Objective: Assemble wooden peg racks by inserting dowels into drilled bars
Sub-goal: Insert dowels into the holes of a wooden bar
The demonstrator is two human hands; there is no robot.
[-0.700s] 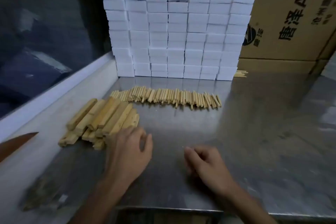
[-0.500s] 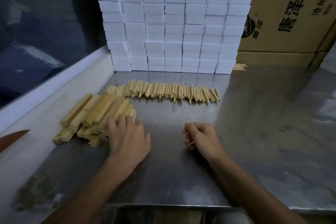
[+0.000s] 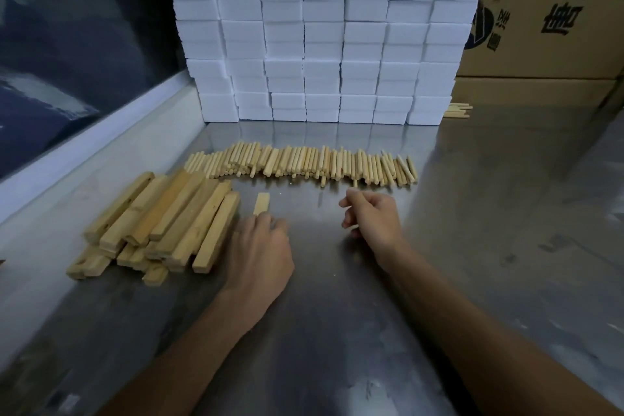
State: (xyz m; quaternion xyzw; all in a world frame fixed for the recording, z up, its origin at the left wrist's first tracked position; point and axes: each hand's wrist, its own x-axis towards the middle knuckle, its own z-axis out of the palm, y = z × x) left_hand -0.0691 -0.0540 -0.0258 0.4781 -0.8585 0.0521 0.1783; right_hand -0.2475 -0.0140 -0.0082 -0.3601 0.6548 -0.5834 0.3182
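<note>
Now the left hand point(image 3: 260, 253) lies palm down on the steel table point(image 3: 472, 246), its fingers curled round the near end of one wooden bar point(image 3: 261, 203) whose far end sticks out beyond the fingertips, just to the right of the heap of drilled bars point(image 3: 162, 223). That heap sits at the left of the table, bars stacked in layers and angled away to the right. Farther off, a long row of dowels point(image 3: 304, 164) runs left to right across the table. The right hand point(image 3: 374, 219) hovers near the row's right part, fingers loosely curled; whether it holds anything I cannot tell. Behind the dowels rises a wall of white blocks point(image 3: 320, 30), with cardboard boxes point(image 3: 547, 10) at far right.
</note>
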